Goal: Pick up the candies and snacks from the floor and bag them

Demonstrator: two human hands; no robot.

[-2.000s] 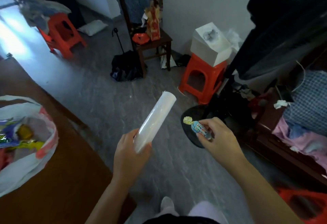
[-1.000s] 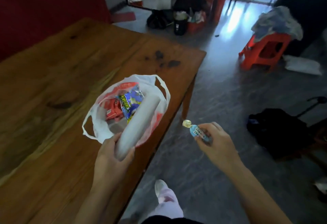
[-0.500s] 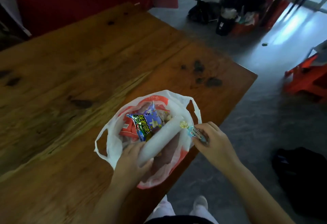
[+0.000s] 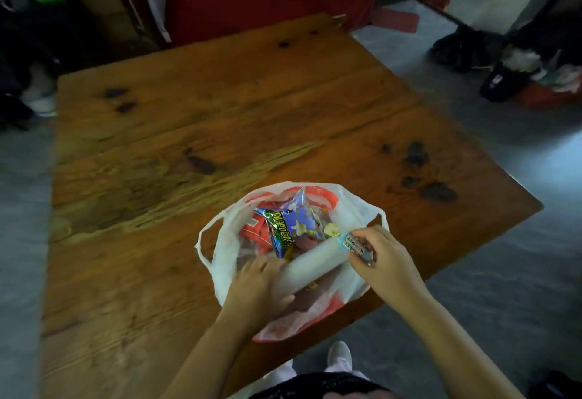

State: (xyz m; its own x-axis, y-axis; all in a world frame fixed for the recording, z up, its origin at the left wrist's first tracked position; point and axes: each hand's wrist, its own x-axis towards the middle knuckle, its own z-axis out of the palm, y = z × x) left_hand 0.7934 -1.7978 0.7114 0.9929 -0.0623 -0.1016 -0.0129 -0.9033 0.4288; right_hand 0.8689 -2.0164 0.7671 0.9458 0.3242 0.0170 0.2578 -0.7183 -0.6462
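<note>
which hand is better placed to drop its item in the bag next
Probably the left hand: its white roll already lies inside the plastic bag. The right hand holds its candy at the rim.

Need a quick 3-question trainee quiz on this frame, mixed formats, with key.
1. True or false: the plastic bag sits on the floor.
2. Multiple choice: what does the right hand hold? A) a white roll B) a small wrapped candy C) nothing
3. Fill in: the left hand grips a white ____, whose far end lies over the open bag.

Key:
1. False; it rests on the wooden table, near its edge.
2. B; the candy is pinched over the bag's right rim.
3. roll
</note>
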